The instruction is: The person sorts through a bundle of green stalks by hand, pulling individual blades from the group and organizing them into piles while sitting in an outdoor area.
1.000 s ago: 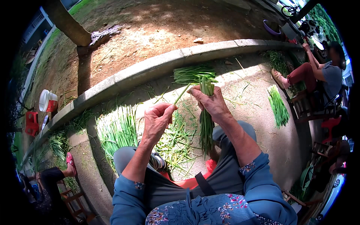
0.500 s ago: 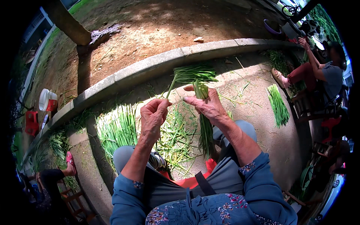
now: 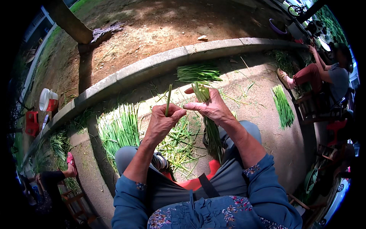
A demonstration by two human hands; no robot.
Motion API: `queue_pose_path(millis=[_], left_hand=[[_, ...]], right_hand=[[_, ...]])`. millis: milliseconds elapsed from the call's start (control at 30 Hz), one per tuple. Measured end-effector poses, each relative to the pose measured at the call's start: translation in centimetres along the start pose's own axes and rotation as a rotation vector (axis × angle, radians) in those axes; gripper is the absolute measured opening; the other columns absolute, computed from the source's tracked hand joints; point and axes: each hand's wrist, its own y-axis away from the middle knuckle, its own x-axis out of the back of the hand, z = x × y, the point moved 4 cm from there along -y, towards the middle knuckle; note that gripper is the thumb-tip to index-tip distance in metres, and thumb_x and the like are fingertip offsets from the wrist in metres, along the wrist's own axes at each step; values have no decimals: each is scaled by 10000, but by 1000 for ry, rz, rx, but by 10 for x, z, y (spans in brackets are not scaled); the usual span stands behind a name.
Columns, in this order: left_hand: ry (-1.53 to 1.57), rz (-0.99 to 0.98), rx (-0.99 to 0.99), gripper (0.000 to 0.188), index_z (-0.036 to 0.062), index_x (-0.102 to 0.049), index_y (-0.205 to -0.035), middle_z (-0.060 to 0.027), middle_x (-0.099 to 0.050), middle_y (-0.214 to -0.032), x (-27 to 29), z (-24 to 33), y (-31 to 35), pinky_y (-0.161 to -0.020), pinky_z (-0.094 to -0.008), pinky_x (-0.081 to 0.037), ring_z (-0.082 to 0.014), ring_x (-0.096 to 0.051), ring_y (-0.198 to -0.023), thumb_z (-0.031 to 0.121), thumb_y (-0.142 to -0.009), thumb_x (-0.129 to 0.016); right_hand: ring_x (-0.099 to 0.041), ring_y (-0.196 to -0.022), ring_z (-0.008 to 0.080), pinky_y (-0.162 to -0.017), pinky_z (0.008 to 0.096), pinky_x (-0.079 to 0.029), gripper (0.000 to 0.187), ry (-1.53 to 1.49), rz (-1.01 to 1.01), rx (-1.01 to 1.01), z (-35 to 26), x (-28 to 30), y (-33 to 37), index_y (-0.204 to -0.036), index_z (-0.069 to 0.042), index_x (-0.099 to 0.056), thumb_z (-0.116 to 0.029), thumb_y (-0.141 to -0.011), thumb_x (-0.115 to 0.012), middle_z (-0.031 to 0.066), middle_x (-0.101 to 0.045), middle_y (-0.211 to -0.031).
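Pinched in my left hand [image 3: 163,121] is a single green stalk [image 3: 169,100], its upper part standing up from the fingers. My right hand [image 3: 210,108] is wrapped round a bunch of long green stalks [image 3: 201,91], pale ends up, the darker ends hanging between my knees. My left fingertips are close to the right thumb; whether they touch I cannot tell. Below my hands, a litter of cut green and yellowish pieces [image 3: 179,149] covers the ground. A large pile of stalks [image 3: 120,131] lies by my left knee, and a smaller bundle [image 3: 198,73] lies ahead.
Another bundle [image 3: 283,107] rests on the paving at right. A stone curb [image 3: 152,65] curves across in front, with bare soil beyond. A white bucket [image 3: 46,100] and red stool [image 3: 32,123] stand far left. One person [image 3: 331,76] sits at right; another person's leg [image 3: 61,175] shows at left.
My left hand has moved right, close to the right hand, and its stalk now stands more upright with less showing above the fingers. The right hand keeps its bunch almost in place.
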Motion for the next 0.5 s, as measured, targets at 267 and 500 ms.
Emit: queue_pose_path(millis=[267, 500], left_hand=[[-273, 19, 190, 319, 7, -610, -801, 24, -487, -555, 10, -18, -4, -433, -223, -285, -29, -397, -486, 325, -807, -638], [-46, -53, 242, 233, 72, -609, -957, 76, -466, -657, -9, -13, -3, -479, -169, -254, -9, -339, -539, 269, -832, -614]], right_hand=[[-386, -446, 25, -405, 189, -281, 264, 1, 130, -73, -6, 18, 2, -922, -19, -617, -212, -759, -694, -58, -457, -535], [-406, -474, 32, -419, 212, -319, 292, -28, 57, -45, -4, 7, 4, -943, -11, -620, -279, -829, -624, -40, -490, -571]])
